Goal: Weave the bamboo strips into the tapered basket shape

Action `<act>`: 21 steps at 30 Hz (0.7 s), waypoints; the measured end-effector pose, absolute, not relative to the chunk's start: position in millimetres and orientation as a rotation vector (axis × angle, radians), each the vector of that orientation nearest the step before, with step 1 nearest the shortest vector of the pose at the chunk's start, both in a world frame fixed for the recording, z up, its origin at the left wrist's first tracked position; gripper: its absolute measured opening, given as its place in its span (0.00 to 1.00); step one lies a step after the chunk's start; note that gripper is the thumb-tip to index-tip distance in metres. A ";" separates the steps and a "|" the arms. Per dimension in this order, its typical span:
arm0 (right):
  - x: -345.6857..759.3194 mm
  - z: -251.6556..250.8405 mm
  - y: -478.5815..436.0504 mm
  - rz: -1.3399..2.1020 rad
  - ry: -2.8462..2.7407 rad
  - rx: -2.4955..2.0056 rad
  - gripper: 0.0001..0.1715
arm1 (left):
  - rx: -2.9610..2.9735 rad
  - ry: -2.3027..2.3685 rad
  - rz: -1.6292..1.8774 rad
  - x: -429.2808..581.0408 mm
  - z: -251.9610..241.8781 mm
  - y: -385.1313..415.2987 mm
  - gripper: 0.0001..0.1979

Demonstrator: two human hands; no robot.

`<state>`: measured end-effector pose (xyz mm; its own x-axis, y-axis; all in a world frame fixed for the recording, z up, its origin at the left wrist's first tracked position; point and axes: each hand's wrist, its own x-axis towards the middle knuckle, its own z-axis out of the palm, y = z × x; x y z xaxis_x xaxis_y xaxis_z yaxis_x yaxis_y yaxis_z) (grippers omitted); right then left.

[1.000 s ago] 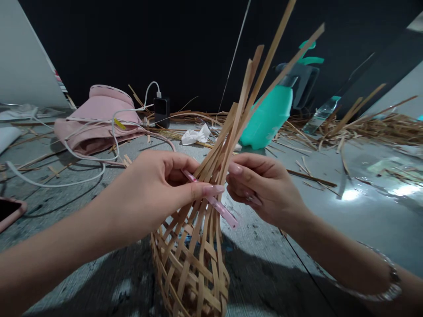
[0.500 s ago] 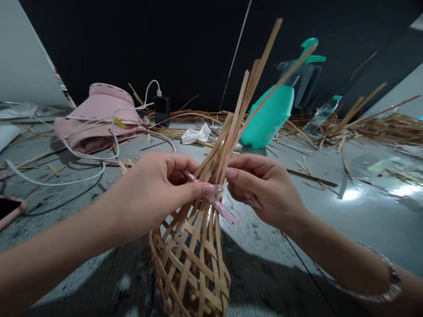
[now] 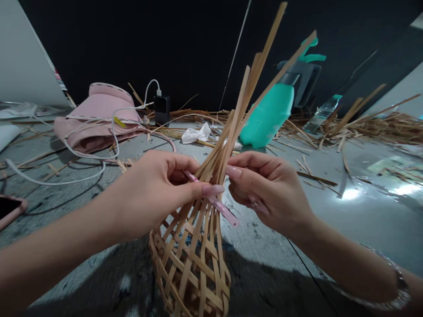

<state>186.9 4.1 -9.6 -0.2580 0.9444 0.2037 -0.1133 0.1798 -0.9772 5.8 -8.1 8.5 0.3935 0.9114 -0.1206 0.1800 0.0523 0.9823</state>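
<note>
Before you, a black wall (image 3: 132,44) rises behind a scuffed grey floor (image 3: 264,251) strewn with dry woven-strip offcuts (image 3: 380,130). A white panel (image 3: 26,57) slants in at your left, another (image 3: 401,90) at your right, while hard light (image 3: 350,193) glares off the floor.

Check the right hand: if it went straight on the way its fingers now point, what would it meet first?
The upright bamboo strips of the woven piece, just to the left of the right hand. Its fingertips look right beside them, perhaps touching, though depth is hard to judge from this view.
</note>
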 end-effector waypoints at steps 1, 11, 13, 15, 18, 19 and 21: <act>187.0 -9.8 3.7 1.294 -1.419 -0.859 0.05 | 1.420 1.048 0.755 6.2 8.7 -8.1 0.05; 186.6 -10.6 2.5 1.334 -1.370 -0.848 0.05 | 1.550 1.100 0.778 5.9 7.4 -7.6 0.02; 186.7 -11.3 4.1 1.341 -1.380 -0.855 0.05 | 1.544 1.120 0.773 5.9 7.1 -7.2 0.02; 187.3 -12.5 6.2 1.359 -1.400 -0.861 0.05 | 1.520 1.129 0.774 5.8 6.5 -6.5 0.02; 188.9 -14.5 9.2 1.390 -1.430 -0.859 0.06 | 1.495 1.135 0.785 5.3 5.7 -5.7 0.02; 189.6 -15.0 9.9 1.399 -1.440 -0.857 0.06 | 1.482 1.134 0.789 5.1 5.7 -5.4 0.02; 190.6 -15.7 10.8 1.415 -1.454 -0.847 0.07 | 1.437 1.126 0.787 5.0 6.0 -5.1 0.04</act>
<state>190.6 10.8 -15.7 -0.3520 0.9251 0.1421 -0.1165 0.1073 -0.9874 5.0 -5.1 6.0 0.3285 0.9374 -0.1157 0.2131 0.0458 0.9759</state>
